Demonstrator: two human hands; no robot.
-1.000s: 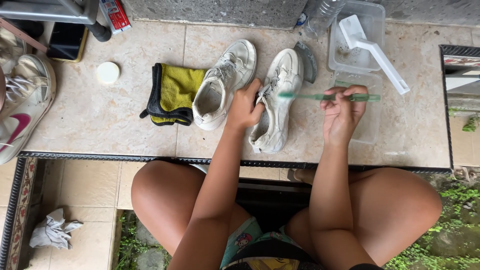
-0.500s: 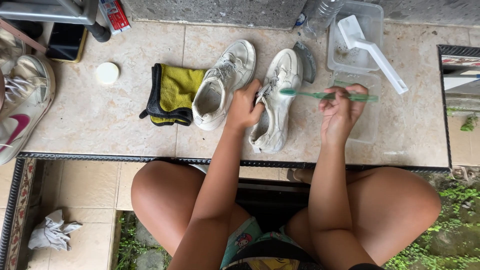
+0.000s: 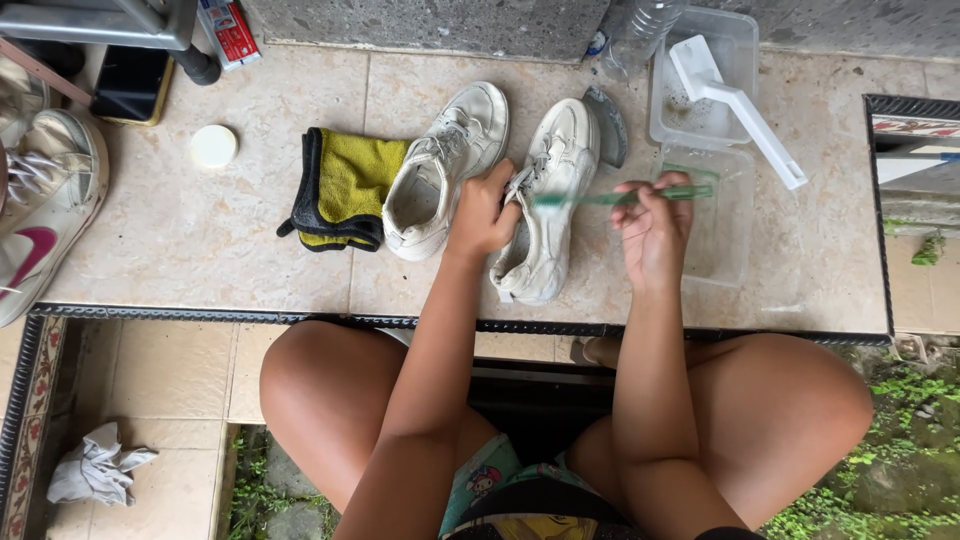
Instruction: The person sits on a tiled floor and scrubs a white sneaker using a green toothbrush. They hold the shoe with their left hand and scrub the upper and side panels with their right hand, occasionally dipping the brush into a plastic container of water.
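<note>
Head view, items as they lie before you on the tiled ledge (image 3: 200,240):

1. Your left hand (image 3: 482,212): fingers curled over the inner side of the white sneaker (image 3: 548,205), gripping it near the laces. The shoe lies sole down, toe pointing away from you, heel close to the ledge's front edge.
2. Your right hand (image 3: 652,228): fingers pinched narrow around a green toothbrush (image 3: 620,197). The brush lies level, its blurred head over the sneaker's laces and its handle running right over a clear plastic lid (image 3: 730,230).
3. Second white sneaker (image 3: 440,170): just left of the first, angled, toe away from you, touching your left hand's knuckles or nearly so; you cannot tell which.
4. Yellow cloth with black edge (image 3: 345,190): folded, just left of the second sneaker and touching it.
5. Round white cap (image 3: 213,146): well left of the cloth, alone on the tile.
6. Clear plastic container (image 3: 745,45): at the far right by the wall, with a white scrubbing brush (image 3: 735,100) resting across its front rim, handle reaching down to the right.
7. Another pale sneaker (image 3: 40,210): at the far left edge.
8. Grey rag (image 3: 95,468): crumpled on the lower floor, left of your knee.
</note>
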